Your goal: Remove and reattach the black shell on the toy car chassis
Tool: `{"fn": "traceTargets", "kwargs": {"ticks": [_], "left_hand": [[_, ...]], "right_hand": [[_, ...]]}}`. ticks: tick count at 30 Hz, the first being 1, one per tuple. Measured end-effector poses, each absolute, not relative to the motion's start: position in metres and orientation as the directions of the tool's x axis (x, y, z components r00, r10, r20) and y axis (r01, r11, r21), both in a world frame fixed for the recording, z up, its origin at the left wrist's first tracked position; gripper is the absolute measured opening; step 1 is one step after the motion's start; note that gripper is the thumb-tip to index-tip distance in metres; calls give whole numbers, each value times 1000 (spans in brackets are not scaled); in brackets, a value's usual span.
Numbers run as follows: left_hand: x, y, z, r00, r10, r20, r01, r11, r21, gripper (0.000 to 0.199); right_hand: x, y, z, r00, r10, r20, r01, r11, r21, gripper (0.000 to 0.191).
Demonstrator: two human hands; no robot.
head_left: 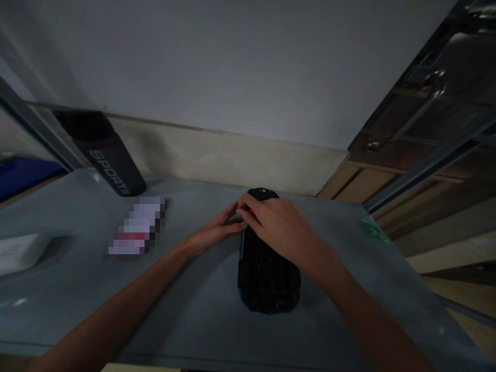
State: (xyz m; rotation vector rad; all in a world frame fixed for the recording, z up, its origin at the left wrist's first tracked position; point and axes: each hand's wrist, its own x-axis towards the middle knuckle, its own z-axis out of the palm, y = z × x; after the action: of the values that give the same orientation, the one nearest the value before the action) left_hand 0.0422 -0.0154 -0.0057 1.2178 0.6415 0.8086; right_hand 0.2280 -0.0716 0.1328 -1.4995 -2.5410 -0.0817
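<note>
A toy car (269,279) lies upside down on the grey table, its black underside facing up and a strip of blue body showing at the left edge. My left hand (220,227) rests against the car's left side near the far end, thumb and fingers closing on its edge. Over the far half of the underside, my right hand (277,222) is bent, with its thumb and fingers pinched together close to the left fingertips. A small red spot shows between the right fingers; what they hold is mostly hidden.
A dark sports bottle (110,160) stands at the back left against the wall. In front of it lies a blurred-out phone-like object (137,227). A white object (23,253) sits at the far left, and a green wrapper (374,230) near the table's right edge.
</note>
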Motion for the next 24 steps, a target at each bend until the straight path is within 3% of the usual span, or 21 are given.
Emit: {"fn": "traceTargets", "kwargs": {"ticks": [2,8,15,21,24], "left_hand": [[41,-16,-4,574,819,1,-182,127,975,90],[42,-18,0,567,824,6,-169,109,980,84],[41,-17,-2,568,823,-25,-147,131,980,92],[40,-13,-5,587,808,56,-130,26,991,85],[41,-14,-5,581,811,67,-140,19,990,81]], "right_hand": [[229,-72,135,-457,869,188,879,474,-51,21],[234,-70,134,-611,766,199,755,639,-147,24],[228,-72,138,-439,892,109,895,444,-30,28],[227,-75,130,-580,796,172,791,601,-113,29],[218,-77,128,-427,894,137,897,438,-63,24]]}}
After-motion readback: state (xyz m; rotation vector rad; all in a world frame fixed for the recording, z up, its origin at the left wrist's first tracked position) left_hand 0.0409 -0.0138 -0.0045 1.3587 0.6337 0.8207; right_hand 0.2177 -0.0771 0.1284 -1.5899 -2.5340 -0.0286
